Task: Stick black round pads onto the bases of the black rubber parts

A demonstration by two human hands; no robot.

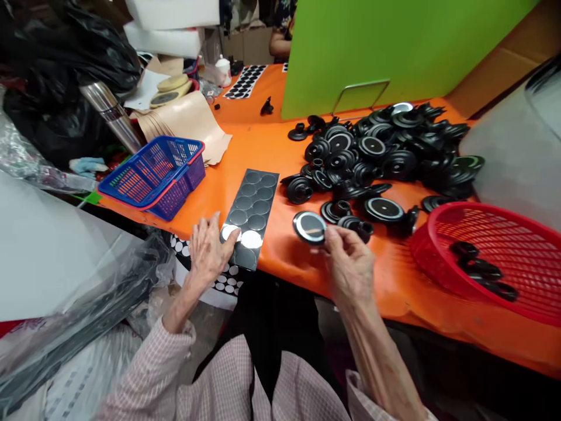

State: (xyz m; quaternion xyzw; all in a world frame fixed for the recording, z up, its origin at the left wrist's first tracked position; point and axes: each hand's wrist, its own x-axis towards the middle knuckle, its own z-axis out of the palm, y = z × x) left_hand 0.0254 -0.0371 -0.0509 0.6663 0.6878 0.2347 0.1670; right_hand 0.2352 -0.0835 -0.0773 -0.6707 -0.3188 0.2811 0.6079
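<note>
My right hand [350, 257] pinches a round black disc part [310, 227] by its edge, between thumb and fingers. A pale ring shows on the disc's upturned face. My left hand [208, 248] has its fingers spread at the left edge of a dark sticker sheet [249, 204], with the thumb on the sheet. Rows of round stickers cover this sheet, and two circles near its front end shine white. A heap of similar black disc parts [397, 164] lies beyond my right hand, several with their ringed faces showing and others with their stems showing.
A red basket [432, 234] holding several black pieces [482, 269] stands at the right. To the left are a blue basket [170, 202], brown paper [193, 120] and a steel flask [109, 114]. A green board [372, 52] rises behind the heap. Someone's arm [280, 45] shows at the back.
</note>
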